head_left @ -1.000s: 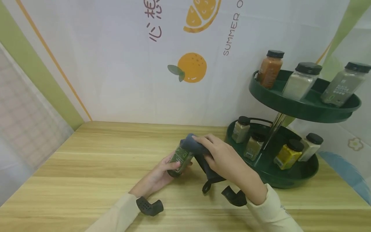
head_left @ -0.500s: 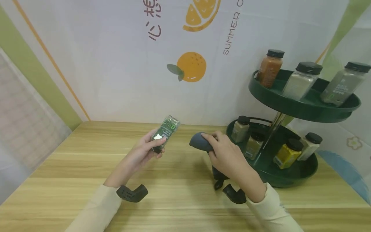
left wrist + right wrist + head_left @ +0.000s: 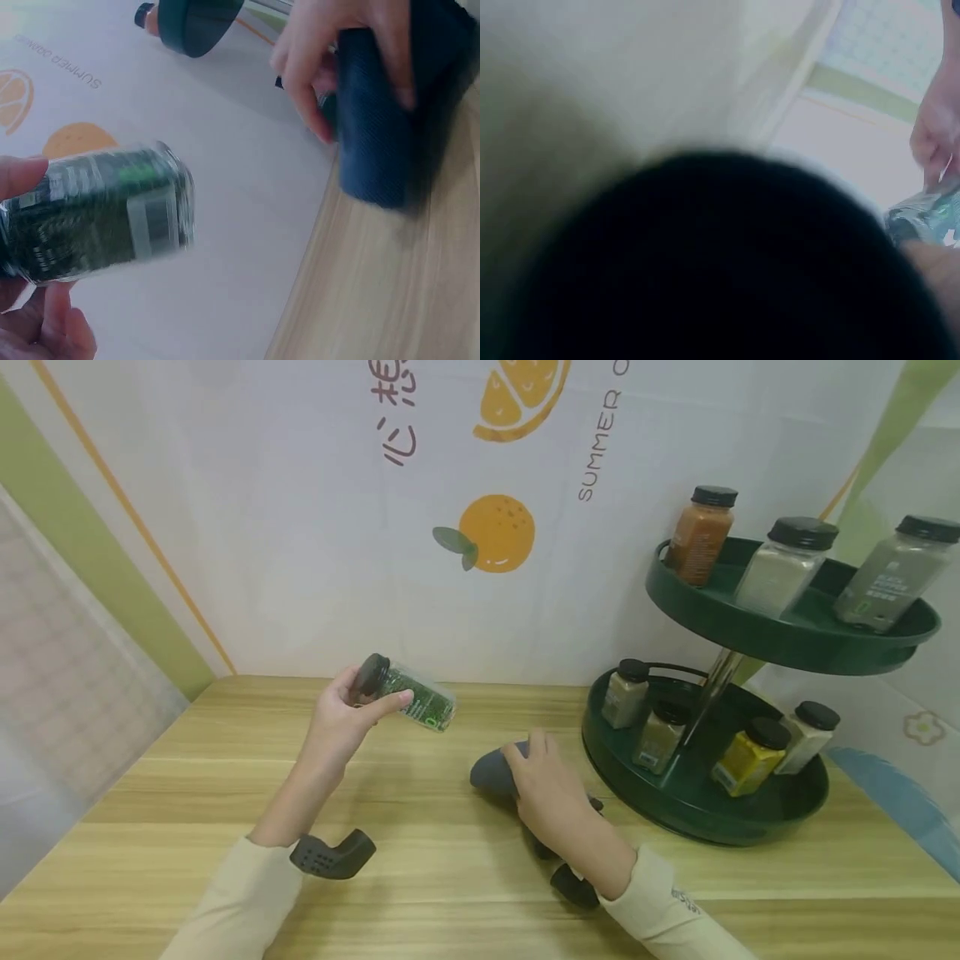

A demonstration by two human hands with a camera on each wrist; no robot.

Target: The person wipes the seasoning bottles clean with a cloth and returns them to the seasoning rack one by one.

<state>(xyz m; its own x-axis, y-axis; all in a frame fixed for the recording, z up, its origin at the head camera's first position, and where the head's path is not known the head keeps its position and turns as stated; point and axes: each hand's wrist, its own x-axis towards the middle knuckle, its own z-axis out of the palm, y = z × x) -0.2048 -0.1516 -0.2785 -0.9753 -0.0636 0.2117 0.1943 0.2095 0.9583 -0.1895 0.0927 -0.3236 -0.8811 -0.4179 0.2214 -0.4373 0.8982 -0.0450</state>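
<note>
My left hand [image 3: 336, 720] holds a clear spice jar [image 3: 422, 697] of green flakes above the table, its black lid [image 3: 372, 674] toward the palm and its base tilted down to the right. In the left wrist view, the jar's [image 3: 97, 214] label and barcode face the camera. Over the table's middle, my right hand [image 3: 551, 793] grips a folded dark blue cloth [image 3: 492, 774]. The left wrist view shows fingers bent round this cloth [image 3: 371, 135]. A large dark shape blocks most of the right wrist view, with the jar [image 3: 926, 217] at its right edge.
A green two-tier round rack [image 3: 712, 827] stands to the right. Its upper tray [image 3: 780, 647] bears an orange-red spice jar [image 3: 701, 539] and two paler ones. Several smaller jars stand below, one yellow [image 3: 750, 760]. A printed white curtain [image 3: 315, 568] hangs behind the wooden table [image 3: 225, 760].
My left hand has drawn the jar away leftward from the cloth and turned it, swinging its lid to the upper left. My right hand has lowered with the cloth toward the table.
</note>
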